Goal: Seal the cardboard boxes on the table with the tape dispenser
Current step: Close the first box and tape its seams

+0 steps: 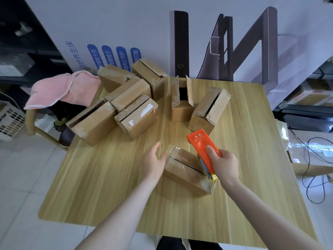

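A small cardboard box [185,170] lies on the wooden table [108,186] in front of me, its top flaps closed with a dark seam along the middle. Clear tape [173,150] sticks up loosely at its far end. My right hand [225,166] grips the orange tape dispenser [203,148], whose roller end rests on the box's near right corner. My left hand [153,159] lies flat against the box's left side, fingers spread.
Several cardboard boxes [135,116] are piled at the table's far left; two with raised flaps [182,98] [209,110] stand at the far middle. A pink cloth [59,89] drapes a chair to the left. Cables [313,170] trail on the floor at right.
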